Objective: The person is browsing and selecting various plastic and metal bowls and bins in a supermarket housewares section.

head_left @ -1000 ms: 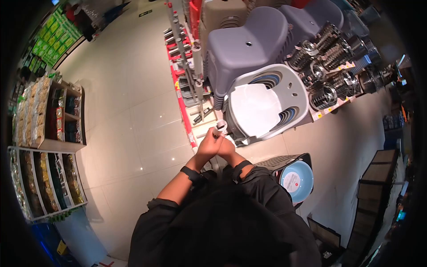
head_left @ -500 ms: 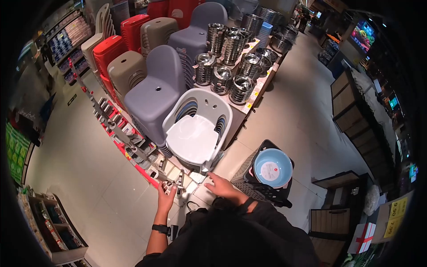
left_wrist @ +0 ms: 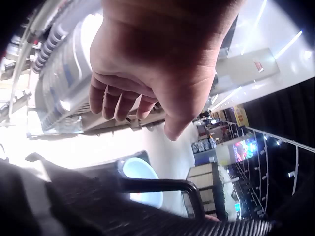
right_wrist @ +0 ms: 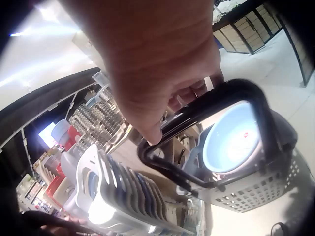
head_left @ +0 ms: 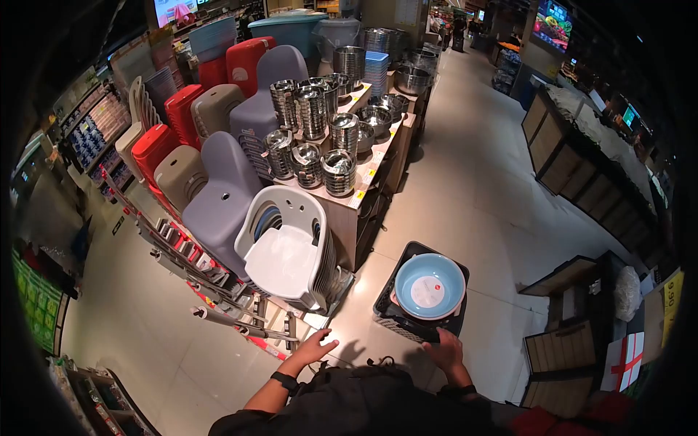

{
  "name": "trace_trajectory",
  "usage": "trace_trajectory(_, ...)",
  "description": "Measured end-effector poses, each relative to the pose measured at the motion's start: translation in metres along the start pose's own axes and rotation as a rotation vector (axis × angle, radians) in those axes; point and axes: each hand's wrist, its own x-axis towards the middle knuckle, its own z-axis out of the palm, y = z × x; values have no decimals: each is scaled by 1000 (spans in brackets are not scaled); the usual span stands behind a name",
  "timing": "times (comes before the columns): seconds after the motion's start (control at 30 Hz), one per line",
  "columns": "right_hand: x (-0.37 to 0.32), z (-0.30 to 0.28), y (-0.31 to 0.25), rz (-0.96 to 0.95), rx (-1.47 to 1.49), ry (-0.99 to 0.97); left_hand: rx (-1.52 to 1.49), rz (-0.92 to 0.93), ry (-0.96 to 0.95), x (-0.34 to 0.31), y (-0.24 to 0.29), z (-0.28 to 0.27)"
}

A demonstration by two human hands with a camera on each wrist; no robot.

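My right hand (head_left: pixel 445 352) is at the black handle (right_wrist: pixel 197 115) of a grey shopping basket (right_wrist: pixel 251 189). Its thumb overlaps the near side of the handle in the right wrist view, while the loosely bent fingers show beyond it. Inside the basket sits a round light blue basin (head_left: pixel 429 285) with a white label in its bottom. My left hand (head_left: pixel 314 349), holding nothing, hovers in front of a stack of white plastic chairs (head_left: pixel 282 256). Its fingers are loosely bent and the thumb is spread in the left wrist view.
Grey poles (head_left: pixel 225 317) and a low red-edged display lie left of the chairs. Purple chairs (head_left: pixel 218 200) and red stools (head_left: pixel 154 149) stand behind. Stacked steel pots (head_left: pixel 338 171) fill a wooden stand. Wooden crates (head_left: pixel 552 360) stand to the right on the tiled floor.
My hands were together by the pole display; they have parted. The right one has moved right to the basket handle, the left stays near the chairs. My view has turned right.
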Motion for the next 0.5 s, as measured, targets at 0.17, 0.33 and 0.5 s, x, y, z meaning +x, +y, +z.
trace_trajectory(0.17,-27,5,69,189,62,-118,218,384,-37,58,106,59)
trace_trajectory(0.33,-24,10,79,254,181,-239,394,373,-242,112,126,128)
trace_trajectory(0.5,-12,17,94,155,179,-217,481,423,-221,122,121,145)
